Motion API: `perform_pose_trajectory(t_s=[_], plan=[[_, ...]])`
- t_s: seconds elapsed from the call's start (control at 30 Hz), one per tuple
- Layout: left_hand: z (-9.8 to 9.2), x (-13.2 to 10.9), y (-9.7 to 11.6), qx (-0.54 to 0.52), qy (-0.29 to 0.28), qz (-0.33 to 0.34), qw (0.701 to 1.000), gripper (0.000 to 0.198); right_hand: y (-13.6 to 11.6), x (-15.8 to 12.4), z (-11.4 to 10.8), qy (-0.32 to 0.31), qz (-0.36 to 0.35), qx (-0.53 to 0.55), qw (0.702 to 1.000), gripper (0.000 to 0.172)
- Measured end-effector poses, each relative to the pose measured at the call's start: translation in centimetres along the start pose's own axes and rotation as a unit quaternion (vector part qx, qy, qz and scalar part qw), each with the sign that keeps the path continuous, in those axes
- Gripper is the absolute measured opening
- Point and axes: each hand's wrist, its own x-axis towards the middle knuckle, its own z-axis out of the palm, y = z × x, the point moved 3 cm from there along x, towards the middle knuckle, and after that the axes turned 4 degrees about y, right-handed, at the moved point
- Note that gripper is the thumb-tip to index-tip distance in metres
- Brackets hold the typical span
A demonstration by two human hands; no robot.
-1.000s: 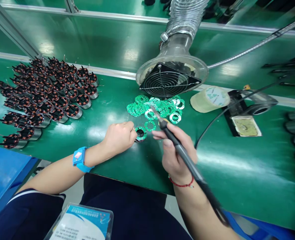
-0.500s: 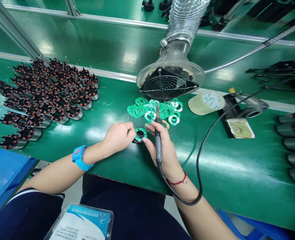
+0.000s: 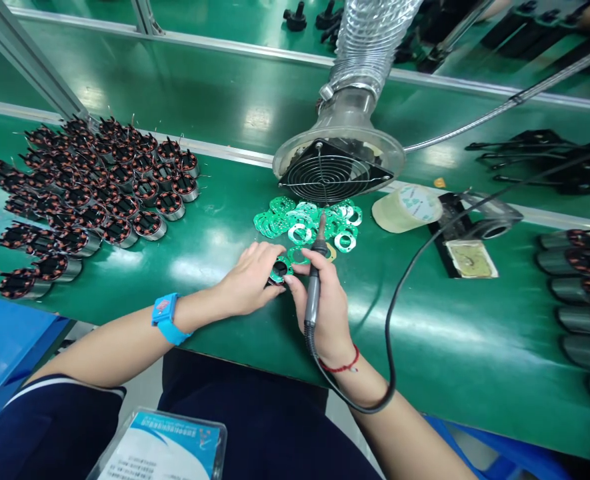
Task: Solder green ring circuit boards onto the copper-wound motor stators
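While my L hand (image 3: 251,277) grips a dark round motor core topped w/ a green ring-shaped circuit board (image 3: 282,276) from the left, fingers far side, thumb near side, my R hand (image 3: 327,293) is closed round a slim grey-and-black soldering iron (image 3: 313,297), tip pointing away from me. R thumb & fingertip are at the core's right edge; can't tell if they touch. So the core sits on the green surface (image 3: 425,347), btwn both hands. Step in hand looks like steadying that board; next move prob. calls for a firm L grip, plus turning the iron's tip toward the board. One loose green ring (image 3: 290,255) lies just beyond, then a heap of green ring boards (image 3: 275,223) below a clear plastic extractor funnel w/ black fan grille (image 3: 325,170). Off left: rows of copper-wound black-and-steel cores (image 3: 109,187). Off right: pale-yellow roll (image 3: 402,208) & square yellowish sponge (image 3: 472,259).
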Motion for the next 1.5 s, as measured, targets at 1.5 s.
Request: perform_pose_trajectory(t_s=[1.5], plan=[[-1.9,1.5,-2.0,-0.201,0.03,-0.161,0.966,0.016,0.7,-0.3,-3.0,0.133,-0.066,0.158,0.976,0.018]])
